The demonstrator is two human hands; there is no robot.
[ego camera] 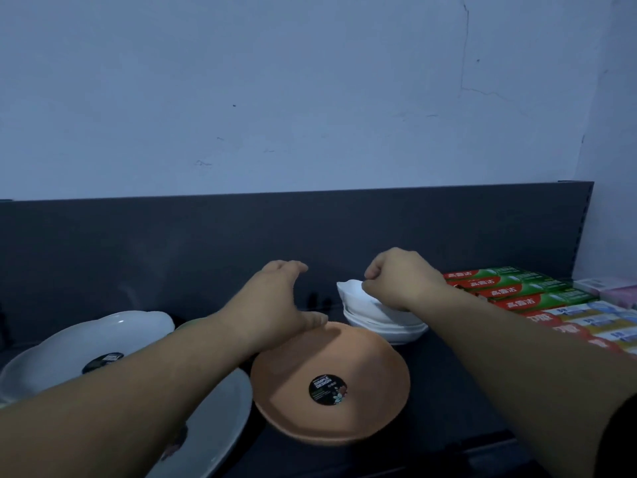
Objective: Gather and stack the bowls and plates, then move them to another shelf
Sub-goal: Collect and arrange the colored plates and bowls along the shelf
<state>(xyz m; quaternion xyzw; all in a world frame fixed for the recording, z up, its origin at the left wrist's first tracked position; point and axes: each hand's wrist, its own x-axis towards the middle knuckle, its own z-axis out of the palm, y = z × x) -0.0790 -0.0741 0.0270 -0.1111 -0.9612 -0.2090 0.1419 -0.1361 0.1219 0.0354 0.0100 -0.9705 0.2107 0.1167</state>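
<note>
An orange plate (362, 374) with a round black sticker lies at the middle of the dark shelf (448, 391). My left hand (275, 305) hovers over its far rim, fingers spread and relaxed, thumb touching the edge. Behind the plate stands a stack of white bowls (379, 319). The top bowl is tilted, and my right hand (400, 281) pinches its rim. To the left lie two white plates, one (86, 343) further back with a dark sticker, one (220, 419) at the front partly under my left forearm.
Red and green toothpaste boxes (527, 291) lie in rows at the right of the shelf, with other small boxes (613, 291) beyond them. A dark back panel (206, 236) rises behind the shelf, under a pale wall.
</note>
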